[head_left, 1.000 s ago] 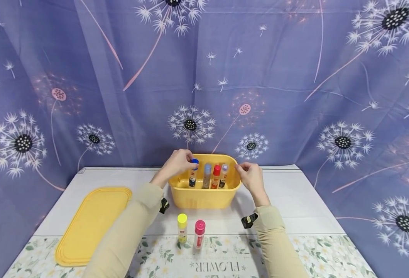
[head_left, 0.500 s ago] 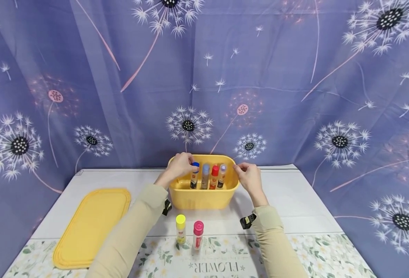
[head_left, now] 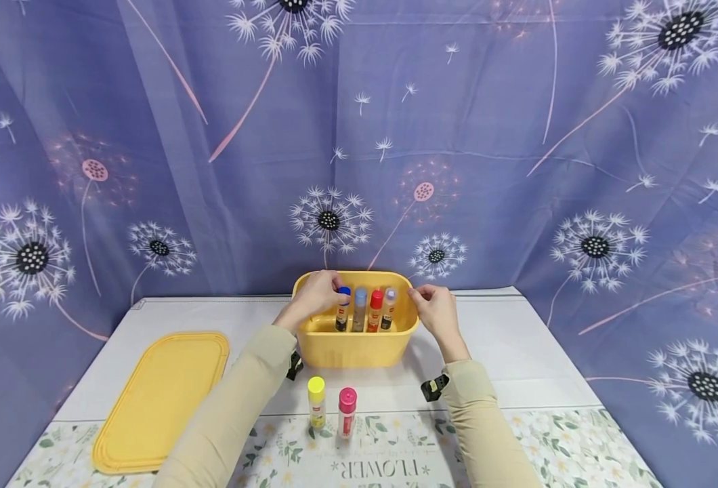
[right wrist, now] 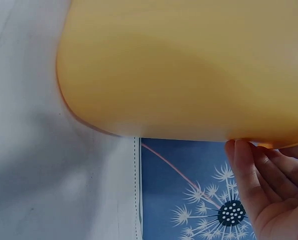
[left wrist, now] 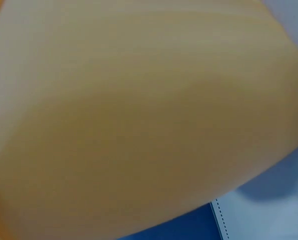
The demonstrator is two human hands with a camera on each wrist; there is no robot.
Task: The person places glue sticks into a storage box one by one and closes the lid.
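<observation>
In the head view my left hand [head_left: 316, 295] reaches over the left side of a yellow bin [head_left: 353, 349]. Its thumb and fingers pinch the dark blue cap of a slim clear glue bottle [head_left: 342, 317], upright inside. Beside that bottle stand a light-blue-capped one [head_left: 359, 312], a red-capped one [head_left: 374, 313] and a pale-capped one [head_left: 388, 310]. My right hand [head_left: 438, 308] pinches the bin's right rim; the right wrist view shows its fingers [right wrist: 243, 160] against the outside, under the edge. The left wrist view holds mostly the bin's wall [left wrist: 149, 125], with the left hand out of sight.
A yellow lid [head_left: 164, 400] lies flat on the table at left. In front of the bin stand a yellow-capped bottle [head_left: 317, 403] and a pink-capped one [head_left: 347, 412], between my forearms. A purple dandelion-print curtain [head_left: 359, 135] hangs right behind the bin.
My left hand has lowered slightly and shifted right with the dark-blue-capped glue bottle, nearer the light-blue-capped one. The right hand keeps its place on the rim; the head view has shifted a little.
</observation>
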